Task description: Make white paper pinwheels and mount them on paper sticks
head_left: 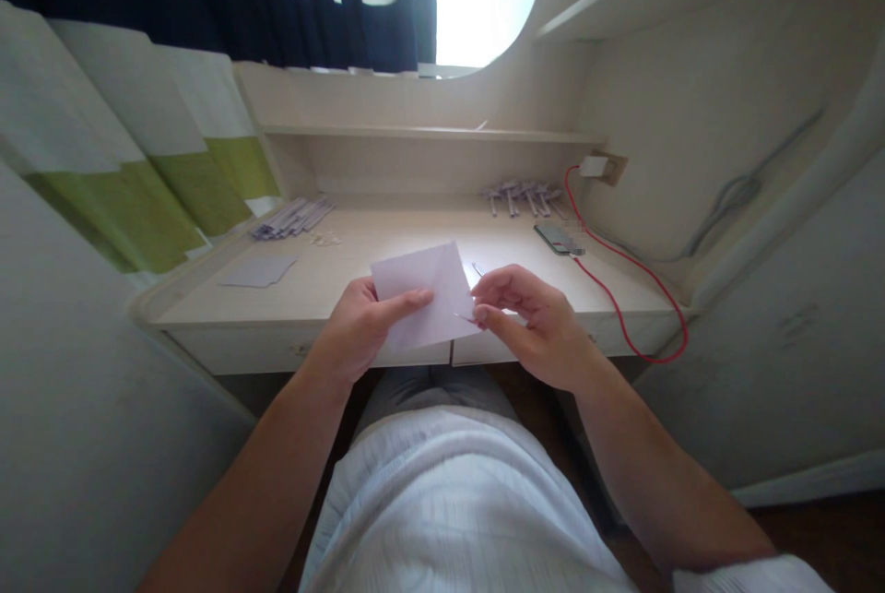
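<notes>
Both hands pinch the folded paper point(427, 293) over the tabletop point(332, 266) edge, left hand point(359, 326) at 9 o'clock, right hand point(532, 321) fingers closed at 3, so an uneven tug could probably skew the crease or tear it.

No text, label, brand, number or sign can be read on anything in view.
</notes>
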`<action>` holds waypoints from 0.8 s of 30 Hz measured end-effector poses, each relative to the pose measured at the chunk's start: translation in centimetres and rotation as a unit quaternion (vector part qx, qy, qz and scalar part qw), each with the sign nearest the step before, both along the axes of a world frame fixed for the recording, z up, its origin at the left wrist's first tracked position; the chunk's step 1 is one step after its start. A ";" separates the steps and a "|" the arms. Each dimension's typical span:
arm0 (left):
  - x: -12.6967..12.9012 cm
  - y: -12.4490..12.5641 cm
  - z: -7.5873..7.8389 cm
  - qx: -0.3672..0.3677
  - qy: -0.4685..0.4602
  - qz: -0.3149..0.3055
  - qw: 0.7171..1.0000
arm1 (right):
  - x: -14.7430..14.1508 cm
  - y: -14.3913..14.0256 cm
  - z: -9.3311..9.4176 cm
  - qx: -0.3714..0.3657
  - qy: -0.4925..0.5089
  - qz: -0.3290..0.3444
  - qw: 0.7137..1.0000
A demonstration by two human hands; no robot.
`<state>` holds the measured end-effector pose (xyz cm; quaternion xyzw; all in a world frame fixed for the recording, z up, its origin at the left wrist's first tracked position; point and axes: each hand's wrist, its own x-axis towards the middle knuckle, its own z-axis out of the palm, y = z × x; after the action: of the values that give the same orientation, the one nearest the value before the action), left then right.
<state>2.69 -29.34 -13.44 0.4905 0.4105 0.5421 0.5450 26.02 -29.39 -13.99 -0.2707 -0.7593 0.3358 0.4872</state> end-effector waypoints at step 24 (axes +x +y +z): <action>0.2 0.7 -0.9 0.018 -0.012 0.016 1.000 | -1.2 1.1 -0.4 -0.054 0.054 -0.007 0.997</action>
<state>2.91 -28.60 -14.37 0.4876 0.4019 0.5636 0.5321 24.84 -28.29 -14.35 -0.2834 -0.7110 0.3870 0.5143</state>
